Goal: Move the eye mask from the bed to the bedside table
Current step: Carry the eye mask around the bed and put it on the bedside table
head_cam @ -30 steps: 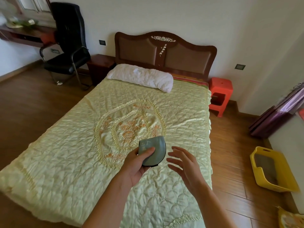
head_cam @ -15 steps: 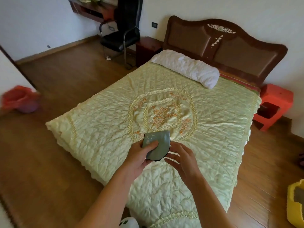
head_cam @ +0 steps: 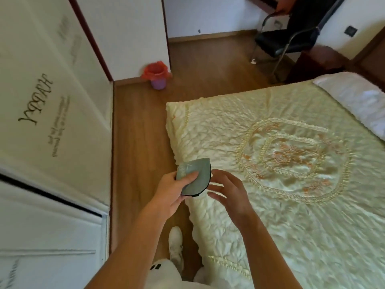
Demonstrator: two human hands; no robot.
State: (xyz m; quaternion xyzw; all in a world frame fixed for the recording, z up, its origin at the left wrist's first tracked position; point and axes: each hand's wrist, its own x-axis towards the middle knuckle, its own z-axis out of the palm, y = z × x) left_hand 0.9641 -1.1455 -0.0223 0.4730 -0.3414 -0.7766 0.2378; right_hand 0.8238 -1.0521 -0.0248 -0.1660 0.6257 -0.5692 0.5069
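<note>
My left hand [head_cam: 169,193] grips a folded grey-green eye mask [head_cam: 198,176] with a black edge, holding it above the foot corner of the bed [head_cam: 291,184]. My right hand [head_cam: 229,192] hovers just right of the mask with fingers spread and holds nothing. The bed carries a pale yellow quilted cover with an orange flower medallion. A dark wooden bedside table [head_cam: 320,63] stands at the far right top, beside the white pillow [head_cam: 358,101].
A white wardrobe [head_cam: 52,122] with lettering fills the left. A strip of wooden floor [head_cam: 141,132] runs between it and the bed. A purple bin [head_cam: 158,77] with a red liner stands by the wall. A black office chair [head_cam: 289,38] stands before the bedside table.
The view has swung left, so the bed now lies to the right and the wardrobe has come into sight. The mask stays in my left hand, now over the bed's corner.
</note>
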